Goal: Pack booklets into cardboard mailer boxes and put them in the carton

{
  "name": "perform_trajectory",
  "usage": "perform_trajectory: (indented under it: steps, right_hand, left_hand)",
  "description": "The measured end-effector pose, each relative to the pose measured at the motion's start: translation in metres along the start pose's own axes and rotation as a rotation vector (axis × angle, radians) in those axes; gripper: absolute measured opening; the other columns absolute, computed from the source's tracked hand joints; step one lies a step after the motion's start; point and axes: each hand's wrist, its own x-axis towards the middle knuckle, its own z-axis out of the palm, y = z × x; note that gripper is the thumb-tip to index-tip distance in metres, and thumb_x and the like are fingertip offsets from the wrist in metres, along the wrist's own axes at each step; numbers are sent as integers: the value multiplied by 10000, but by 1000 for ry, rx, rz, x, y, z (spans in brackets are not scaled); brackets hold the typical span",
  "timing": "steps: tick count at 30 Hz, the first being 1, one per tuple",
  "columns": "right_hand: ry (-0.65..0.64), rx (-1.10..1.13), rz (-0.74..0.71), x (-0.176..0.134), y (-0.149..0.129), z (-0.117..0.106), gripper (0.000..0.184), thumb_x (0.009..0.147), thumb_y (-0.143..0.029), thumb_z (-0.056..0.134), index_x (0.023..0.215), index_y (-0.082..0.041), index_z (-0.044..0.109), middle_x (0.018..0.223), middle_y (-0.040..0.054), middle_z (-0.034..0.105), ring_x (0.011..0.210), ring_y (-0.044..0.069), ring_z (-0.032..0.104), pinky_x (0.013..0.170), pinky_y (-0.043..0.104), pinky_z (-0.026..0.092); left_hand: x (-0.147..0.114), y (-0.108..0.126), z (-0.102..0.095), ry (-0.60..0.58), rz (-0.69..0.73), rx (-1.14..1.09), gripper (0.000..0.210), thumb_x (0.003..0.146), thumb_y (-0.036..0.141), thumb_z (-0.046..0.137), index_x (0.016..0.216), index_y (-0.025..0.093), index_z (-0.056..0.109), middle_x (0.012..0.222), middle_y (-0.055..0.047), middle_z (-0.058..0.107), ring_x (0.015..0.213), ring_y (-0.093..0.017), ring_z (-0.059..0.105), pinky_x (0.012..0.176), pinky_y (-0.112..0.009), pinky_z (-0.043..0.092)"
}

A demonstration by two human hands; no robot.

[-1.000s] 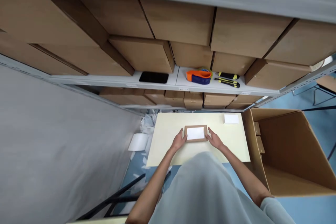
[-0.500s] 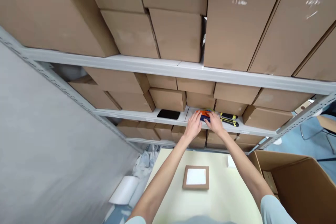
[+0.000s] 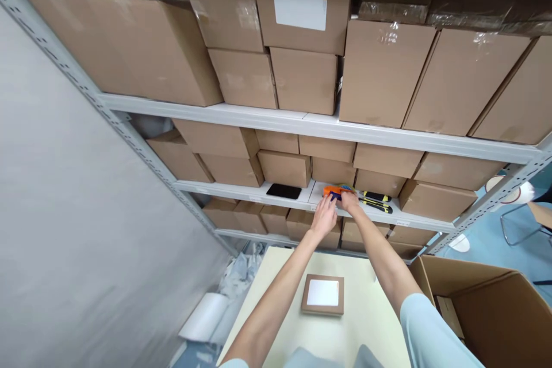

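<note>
An orange-and-blue tool [image 3: 331,190] sits on the middle shelf, partly covered by my fingers, so its exact kind is unclear. My left hand [image 3: 324,216] is at its near side, fingers bent onto the dark blue part. My right hand [image 3: 349,200] closes around its right end, the fingers partly hidden. Just right of that hand lie yellow-and-black cutter-like tools [image 3: 376,202]. A flat black phone-like slab [image 3: 283,191] rests on the same shelf, to the left.
Cardboard boxes [image 3: 304,80] fill the grey metal rack [image 3: 319,124]. Below my arms, a flat brown box with a white label [image 3: 323,293] lies on the pale table [image 3: 288,333]. A large open carton [image 3: 495,310] stands at right, white rolls [image 3: 204,317] at left.
The view has tilted up, showing more of the upper shelf. Both hands have shifted on the tool: my left sits lower at its front, my right nearer its right end. More orange shows.
</note>
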Motion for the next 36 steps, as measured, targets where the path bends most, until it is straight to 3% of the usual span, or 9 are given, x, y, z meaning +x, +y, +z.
perform_trajectory:
  steps: [5,7,10,15,19,22,26,31,36]
  right_hand:
    - [1,64,-74,-31,16,13,464,1072,-492,693,1326,-105,719,1272,282,809,1284,387,756,1196,482,469]
    - [41,179,-140,-64,28,28,510,1086,-523,652,1374,-103,687,1279,289,798,1272,411,750,1161,504,496]
    - [41,494,-148,-131,41,61,562,1038,-654,667,1325,-173,709,1176,205,819,1137,410,779,1000,488,577]
    - [-236,1133,27,-251,38,118,693,887,-839,735,1083,-174,711,920,78,791,844,272,752,767,377,608]
    - [-386,1362,221,-318,26,149,743,824,-910,747,984,-185,701,847,63,774,751,237,732,713,362,615]
    - [-447,1410,336,-348,22,163,745,840,-941,697,935,-203,676,806,59,764,706,232,731,697,369,618]
    - [-486,1426,380,-368,26,167,731,817,-934,726,960,-225,623,756,27,734,688,225,723,699,369,612]
    - [-480,1394,290,-377,36,158,659,852,-817,793,1065,-213,643,880,32,750,793,229,724,778,376,607]
    - [-427,1225,199,-383,44,150,584,924,-767,736,1111,-216,682,1011,59,760,924,262,715,841,393,595]
  left_hand:
    - [-48,13,-18,55,-25,-70,603,1036,236,534,1635,167,536,1734,-222,498,1660,-387,419,1349,-652,379]
    - [-78,17,-25,84,-65,-106,580,1082,284,504,1653,179,511,1736,-203,500,1662,-366,417,1361,-614,375]
    - [-130,26,-30,88,-147,-165,574,1125,331,467,1685,207,458,1731,-177,508,1644,-325,445,1363,-556,385]
    - [-212,52,-22,-18,-292,-270,530,1148,391,466,1644,207,494,1649,-180,588,1563,-302,542,1331,-522,436]
    - [-252,69,-10,-109,-413,-354,497,1155,452,473,1578,207,564,1565,-173,651,1490,-292,603,1286,-496,480]
    - [-267,71,-3,-195,-469,-437,470,1149,473,489,1503,198,630,1473,-168,707,1374,-281,676,1197,-465,550]
    - [-268,71,-1,-259,-508,-496,427,1144,471,504,1399,195,705,1399,-153,747,1290,-268,717,1147,-439,571]
    - [-253,79,-8,-341,-532,-554,411,1138,468,514,1325,189,751,1381,-139,768,1248,-259,738,1064,-390,594]
    - [-243,86,-18,-391,-520,-672,378,1109,480,558,1194,192,788,1252,-103,820,1163,-237,760,1016,-361,605]
